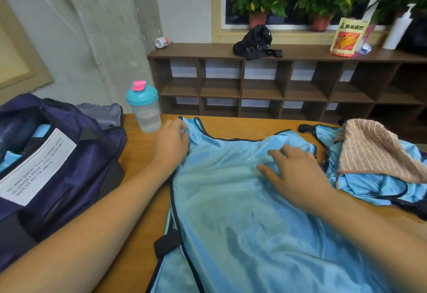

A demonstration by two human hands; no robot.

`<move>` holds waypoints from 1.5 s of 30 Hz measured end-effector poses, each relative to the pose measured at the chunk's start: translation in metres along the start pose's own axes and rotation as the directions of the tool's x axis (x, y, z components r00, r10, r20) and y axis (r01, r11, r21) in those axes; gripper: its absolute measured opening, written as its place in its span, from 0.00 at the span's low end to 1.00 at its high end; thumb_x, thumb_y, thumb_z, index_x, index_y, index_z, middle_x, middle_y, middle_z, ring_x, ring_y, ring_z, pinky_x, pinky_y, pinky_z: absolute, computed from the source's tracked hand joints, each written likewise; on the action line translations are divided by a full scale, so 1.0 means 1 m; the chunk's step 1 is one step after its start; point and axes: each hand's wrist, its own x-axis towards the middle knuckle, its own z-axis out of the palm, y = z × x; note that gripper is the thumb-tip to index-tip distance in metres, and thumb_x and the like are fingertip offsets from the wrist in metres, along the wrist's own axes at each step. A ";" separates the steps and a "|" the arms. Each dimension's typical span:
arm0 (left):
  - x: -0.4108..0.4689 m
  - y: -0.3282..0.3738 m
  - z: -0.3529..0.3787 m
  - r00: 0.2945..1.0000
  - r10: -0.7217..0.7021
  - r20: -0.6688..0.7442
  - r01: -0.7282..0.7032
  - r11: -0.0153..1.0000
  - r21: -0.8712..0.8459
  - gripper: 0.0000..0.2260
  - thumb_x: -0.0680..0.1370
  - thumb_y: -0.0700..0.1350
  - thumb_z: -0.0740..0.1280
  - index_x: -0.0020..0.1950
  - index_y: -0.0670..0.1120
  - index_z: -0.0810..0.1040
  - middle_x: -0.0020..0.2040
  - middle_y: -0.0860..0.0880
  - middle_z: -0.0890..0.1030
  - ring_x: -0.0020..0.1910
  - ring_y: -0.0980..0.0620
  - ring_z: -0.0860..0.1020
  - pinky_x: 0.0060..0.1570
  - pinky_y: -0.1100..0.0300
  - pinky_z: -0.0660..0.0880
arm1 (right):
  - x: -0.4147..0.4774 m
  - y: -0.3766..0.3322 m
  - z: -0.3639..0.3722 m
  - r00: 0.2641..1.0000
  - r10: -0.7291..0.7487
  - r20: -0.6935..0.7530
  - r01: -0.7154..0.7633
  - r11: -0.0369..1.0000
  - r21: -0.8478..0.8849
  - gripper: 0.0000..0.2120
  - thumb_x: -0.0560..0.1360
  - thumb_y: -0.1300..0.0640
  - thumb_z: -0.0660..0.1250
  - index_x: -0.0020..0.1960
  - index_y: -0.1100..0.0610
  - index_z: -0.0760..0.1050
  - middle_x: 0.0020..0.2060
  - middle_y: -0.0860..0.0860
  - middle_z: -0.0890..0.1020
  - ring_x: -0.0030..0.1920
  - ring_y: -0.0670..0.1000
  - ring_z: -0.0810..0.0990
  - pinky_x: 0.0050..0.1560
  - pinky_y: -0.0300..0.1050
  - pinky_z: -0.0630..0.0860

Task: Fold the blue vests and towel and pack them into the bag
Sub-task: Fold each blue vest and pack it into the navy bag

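Now: light-blue mesh vest point(231, 212), navy trim, spread out under right hand point(298, 172).

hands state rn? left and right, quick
left hand: closed, holding the vest by its shoulder strap.
right hand: open, fingers spread flat on the vest.

Even, soft indoor light falls across the scene — shadows stay faint. Both forearms smear with blur near the lower edge. Wide-angle distortion bows the shelf point(277, 52) and tilts the window frame point(217, 4) — the panes read dark.
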 end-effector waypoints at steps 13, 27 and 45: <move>0.018 -0.032 0.012 0.955 -0.290 0.055 0.276 0.943 0.188 0.11 0.79 0.55 0.72 0.57 0.51 0.77 0.59 0.46 0.74 0.61 0.42 0.74 0.64 0.47 0.74 | 0.124 -0.111 0.049 0.963 -0.249 -0.104 0.266 0.804 0.533 0.14 0.82 0.53 0.68 0.67 0.52 0.79 0.59 0.50 0.79 0.61 0.54 0.77 0.66 0.56 0.75; 0.030 -0.046 -0.002 0.958 -0.274 -0.083 0.279 0.958 0.065 0.21 0.77 0.48 0.77 0.55 0.50 0.65 0.42 0.49 0.78 0.41 0.45 0.76 0.39 0.51 0.70 | 0.130 -0.111 0.077 0.937 -0.289 -0.193 0.343 0.864 0.368 0.19 0.84 0.49 0.60 0.73 0.51 0.76 0.66 0.48 0.76 0.68 0.52 0.72 0.70 0.54 0.65; 0.026 -0.030 0.007 0.971 -0.238 -0.023 0.238 0.971 0.017 0.10 0.78 0.45 0.71 0.54 0.50 0.71 0.40 0.50 0.80 0.40 0.49 0.79 0.38 0.55 0.73 | 0.130 -0.106 0.069 0.928 -0.241 -0.283 0.331 0.884 0.330 0.16 0.84 0.48 0.60 0.67 0.51 0.78 0.63 0.47 0.79 0.63 0.53 0.75 0.63 0.51 0.66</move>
